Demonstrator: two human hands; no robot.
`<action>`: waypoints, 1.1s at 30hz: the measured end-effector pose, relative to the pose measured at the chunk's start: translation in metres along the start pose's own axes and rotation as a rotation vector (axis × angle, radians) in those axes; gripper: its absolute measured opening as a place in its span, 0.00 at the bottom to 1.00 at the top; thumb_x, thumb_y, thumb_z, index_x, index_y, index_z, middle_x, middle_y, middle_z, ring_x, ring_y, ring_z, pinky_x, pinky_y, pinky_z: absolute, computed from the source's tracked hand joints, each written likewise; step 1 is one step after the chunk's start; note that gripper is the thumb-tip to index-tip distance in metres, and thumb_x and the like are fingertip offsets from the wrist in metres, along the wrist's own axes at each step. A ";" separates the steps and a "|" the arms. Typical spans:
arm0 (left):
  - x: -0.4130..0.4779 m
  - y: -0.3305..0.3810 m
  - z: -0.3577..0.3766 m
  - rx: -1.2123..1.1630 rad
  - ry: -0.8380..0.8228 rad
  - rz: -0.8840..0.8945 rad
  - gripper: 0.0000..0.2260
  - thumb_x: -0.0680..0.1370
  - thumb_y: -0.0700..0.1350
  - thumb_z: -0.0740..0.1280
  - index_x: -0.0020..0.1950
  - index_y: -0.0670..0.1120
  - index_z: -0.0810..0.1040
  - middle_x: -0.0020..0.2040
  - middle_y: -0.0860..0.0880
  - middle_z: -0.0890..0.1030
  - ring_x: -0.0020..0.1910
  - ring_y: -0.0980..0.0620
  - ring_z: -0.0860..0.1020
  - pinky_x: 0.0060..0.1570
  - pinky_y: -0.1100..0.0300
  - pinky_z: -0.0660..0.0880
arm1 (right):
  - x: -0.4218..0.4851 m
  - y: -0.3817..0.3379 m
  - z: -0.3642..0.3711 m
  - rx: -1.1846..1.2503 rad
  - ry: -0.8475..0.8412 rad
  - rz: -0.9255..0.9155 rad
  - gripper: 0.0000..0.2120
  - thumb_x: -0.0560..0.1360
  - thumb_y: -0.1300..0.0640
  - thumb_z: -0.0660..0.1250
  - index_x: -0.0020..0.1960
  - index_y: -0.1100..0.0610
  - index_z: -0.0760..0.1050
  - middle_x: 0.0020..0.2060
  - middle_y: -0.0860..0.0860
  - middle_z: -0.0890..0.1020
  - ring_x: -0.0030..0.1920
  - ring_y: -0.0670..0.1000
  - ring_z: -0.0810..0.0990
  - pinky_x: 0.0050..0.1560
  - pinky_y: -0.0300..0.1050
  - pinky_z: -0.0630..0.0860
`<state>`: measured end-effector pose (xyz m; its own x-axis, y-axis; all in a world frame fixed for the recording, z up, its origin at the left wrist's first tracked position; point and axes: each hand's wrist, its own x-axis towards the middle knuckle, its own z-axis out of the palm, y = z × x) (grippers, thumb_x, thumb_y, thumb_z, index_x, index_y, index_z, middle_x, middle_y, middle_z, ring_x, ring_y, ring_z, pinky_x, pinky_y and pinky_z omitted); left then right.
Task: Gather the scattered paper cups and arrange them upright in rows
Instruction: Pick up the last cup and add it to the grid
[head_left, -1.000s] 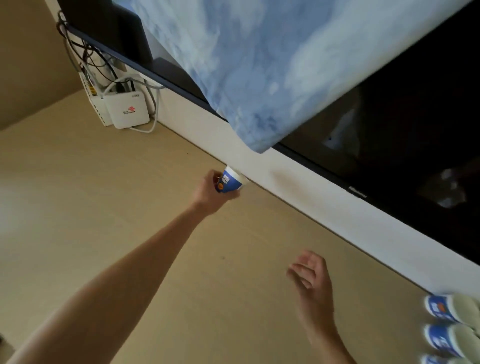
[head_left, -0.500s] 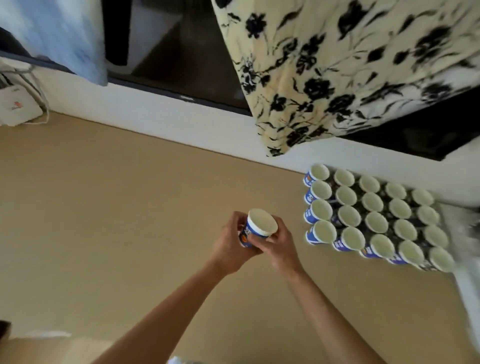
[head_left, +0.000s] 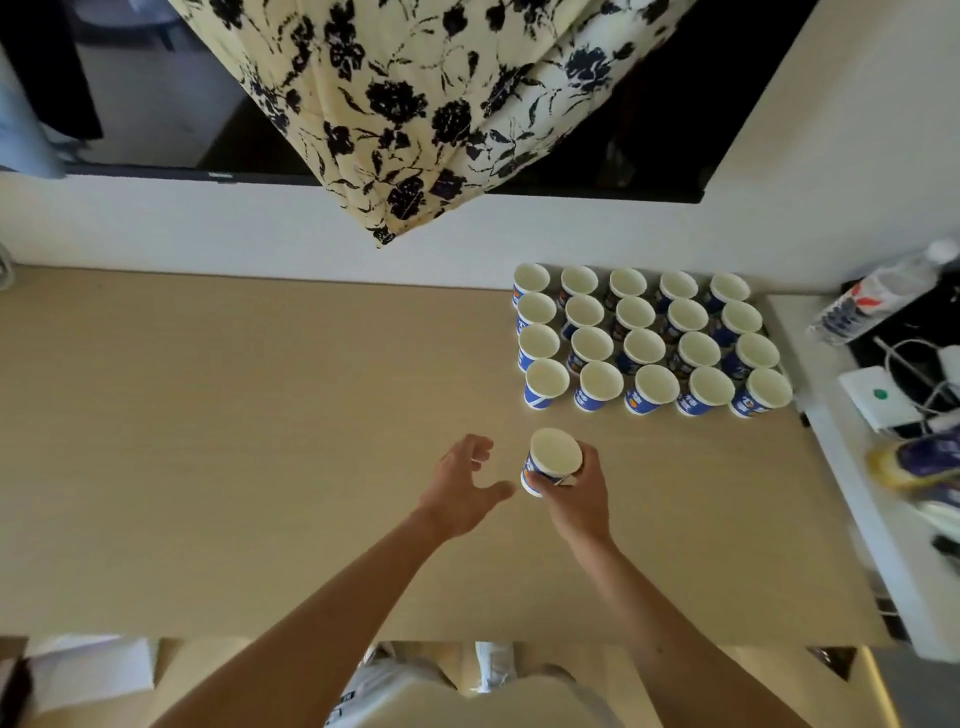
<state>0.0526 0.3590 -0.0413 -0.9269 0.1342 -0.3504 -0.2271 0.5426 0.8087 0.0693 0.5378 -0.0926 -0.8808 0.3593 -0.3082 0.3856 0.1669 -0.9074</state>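
the right hand (head_left: 576, 499) has its fingers curled round a blue-and-white paper cup (head_left: 553, 461), mouth up, just above the tan table (head_left: 234, 441); the left hand (head_left: 462, 486) sits just beside it, fingers spread and loose, gripping nothing, not touching the cup; beyond the held cup, near the white wall, the block of cups (head_left: 649, 340) stands upright in neat rows, rims nearly touching; a floral cloth (head_left: 415, 104) hangs above; a plastic bottle (head_left: 878, 293) lies at far right
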 end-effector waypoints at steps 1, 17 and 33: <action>-0.002 0.001 0.003 0.000 0.007 -0.006 0.25 0.70 0.49 0.76 0.64 0.48 0.72 0.59 0.51 0.77 0.57 0.52 0.76 0.58 0.52 0.76 | 0.002 0.003 -0.001 -0.013 0.002 -0.009 0.26 0.63 0.55 0.81 0.54 0.40 0.72 0.46 0.35 0.81 0.44 0.38 0.82 0.40 0.33 0.76; -0.018 -0.019 -0.001 -0.195 0.131 -0.162 0.21 0.73 0.49 0.74 0.63 0.49 0.73 0.56 0.51 0.78 0.54 0.53 0.79 0.53 0.57 0.77 | 0.051 0.029 0.003 -0.190 0.012 -0.124 0.28 0.66 0.55 0.79 0.60 0.48 0.70 0.50 0.44 0.81 0.44 0.43 0.82 0.49 0.50 0.81; -0.003 -0.017 -0.007 -0.214 0.137 -0.205 0.20 0.74 0.47 0.73 0.64 0.47 0.73 0.57 0.50 0.78 0.55 0.52 0.79 0.53 0.58 0.77 | 0.078 0.028 0.021 -0.173 0.028 -0.136 0.26 0.66 0.58 0.77 0.55 0.43 0.67 0.46 0.42 0.80 0.41 0.43 0.81 0.44 0.46 0.78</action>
<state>0.0573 0.3431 -0.0505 -0.8838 -0.0800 -0.4611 -0.4571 0.3580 0.8142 0.0060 0.5514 -0.1481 -0.9210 0.3473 -0.1763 0.3073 0.3700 -0.8767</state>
